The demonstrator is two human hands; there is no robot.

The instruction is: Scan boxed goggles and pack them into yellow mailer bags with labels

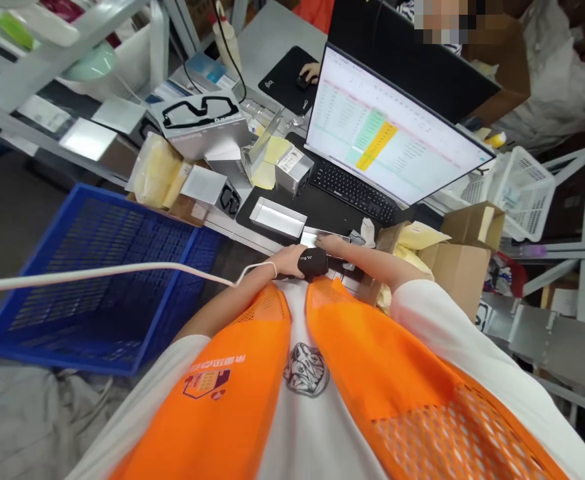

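Observation:
Close to my body at the desk edge, my left hand (pixel 289 259) is closed on a small black case (pixel 313 262) with white lettering. A white cord loops around the left wrist. Just beyond, my right hand (pixel 330 244) reaches over a small open white box (pixel 310 235); its fingers are small and partly hidden, so their grip is unclear. An open white tray-like box (pixel 278 219) lies to the left on the dark mat, apart from both hands.
Left on the desk stand silver boxes (pixel 205 120) with a black glasses print. A blue crate (pixel 92 280) stands below. Ahead are a monitor (pixel 372 127) and keyboard (pixel 352 189); a cardboard box (pixel 457 263) is right. Another person's hand (pixel 311 72) rests on a mouse.

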